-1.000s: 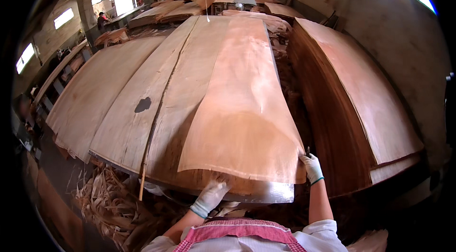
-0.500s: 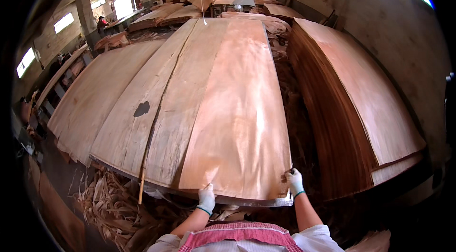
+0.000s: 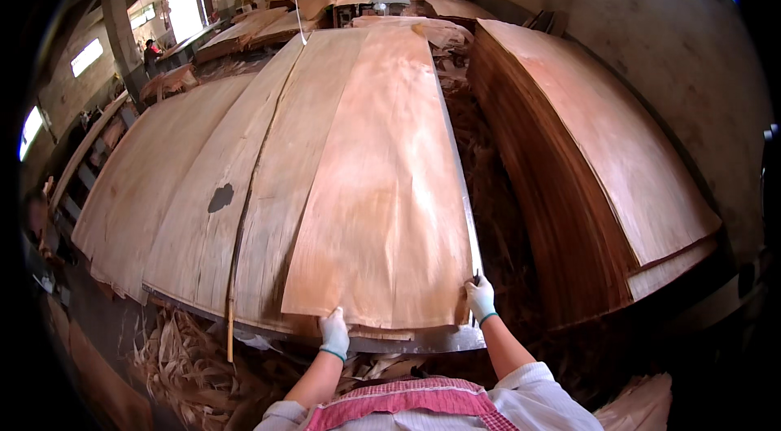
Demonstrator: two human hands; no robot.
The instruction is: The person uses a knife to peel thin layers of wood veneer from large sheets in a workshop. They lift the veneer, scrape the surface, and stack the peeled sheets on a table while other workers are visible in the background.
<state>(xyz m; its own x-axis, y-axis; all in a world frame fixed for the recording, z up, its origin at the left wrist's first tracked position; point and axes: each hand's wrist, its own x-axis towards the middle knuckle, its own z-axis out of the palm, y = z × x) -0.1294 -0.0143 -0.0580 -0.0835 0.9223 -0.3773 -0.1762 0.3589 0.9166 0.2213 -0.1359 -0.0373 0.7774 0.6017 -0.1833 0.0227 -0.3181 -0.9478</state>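
Observation:
A long pinkish sheet of wood veneer lies over paler veneer sheets on a metal-edged table. My left hand, in a white glove, is closed on the sheet's near edge, left of its middle. At the near right corner, my gloved right hand pinches the sheet's side edge. A small dark thing sticks up from that hand; its kind is too small to tell. Left of the sheet, a thin wooden stick lies lengthwise and juts past the table's near edge.
A tall stack of veneer stands to the right, across a gap strewn with scraps. Curled veneer strips heap on the floor at the near left. More veneer piles and two people are farther back.
Both hands have shifted the pinkish sheet leftward and slightly away from the near edge, baring more of the metal border at right and front. The whole view has turned a little too.

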